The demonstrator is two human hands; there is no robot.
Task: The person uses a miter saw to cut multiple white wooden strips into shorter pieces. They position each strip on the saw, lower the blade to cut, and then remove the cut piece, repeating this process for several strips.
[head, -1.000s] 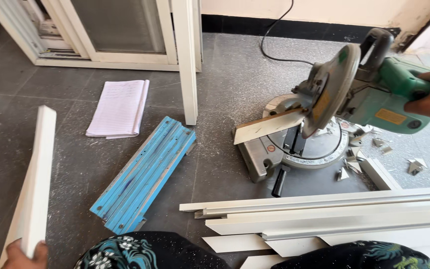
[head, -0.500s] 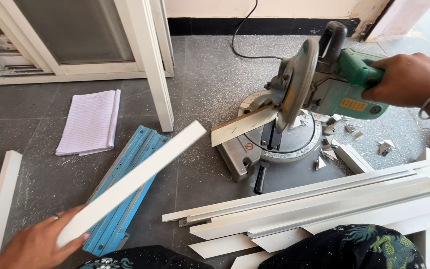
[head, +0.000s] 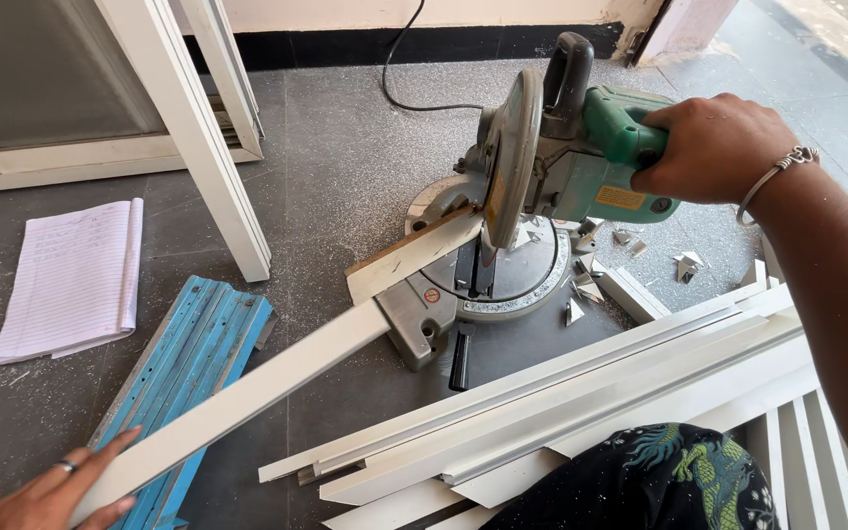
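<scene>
Two hands at work: right hand (head: 714,147), upper right, fingers wrapped around the green saw (head: 552,157) handle; left hand (head: 46,491), lower left, fingers narrowly gripping the long white strip (head: 247,397), likely light, stiff, smooth; best held near its ends.

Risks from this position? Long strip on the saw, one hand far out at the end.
1. The left hand holds the white strip only at its far end; most of its length looks unsupported, so it could sag or shift at the blade.
2. Offcuts and swarf litter the miter saw base and might keep the strip from seating flat.
3. The right hand grips the handle with a loose bracelet near the motor.
</scene>
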